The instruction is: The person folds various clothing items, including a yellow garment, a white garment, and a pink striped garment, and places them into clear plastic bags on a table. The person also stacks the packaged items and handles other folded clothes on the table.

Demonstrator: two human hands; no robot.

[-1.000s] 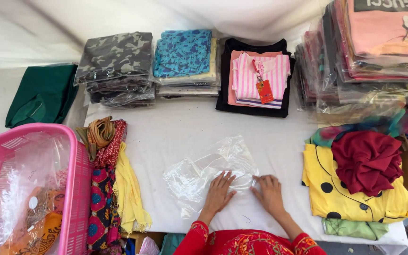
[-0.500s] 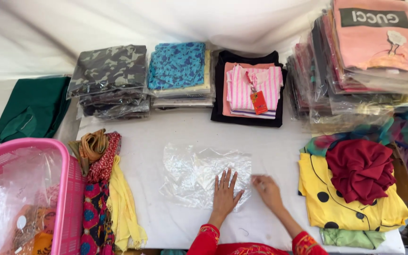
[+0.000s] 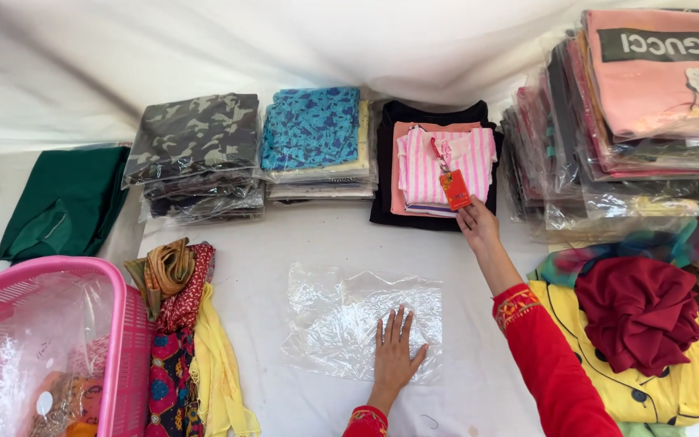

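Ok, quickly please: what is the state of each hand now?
Left hand: open, flat on the clear plastic bag.
Right hand: fingers at the pink striped folded garment; grip cannot be told.

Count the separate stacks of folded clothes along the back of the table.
4. Camouflage stack at back left, blue patterned stack beside it, pink striped stack on black cloth, touched by the right hand, and tall bagged stack at far right.
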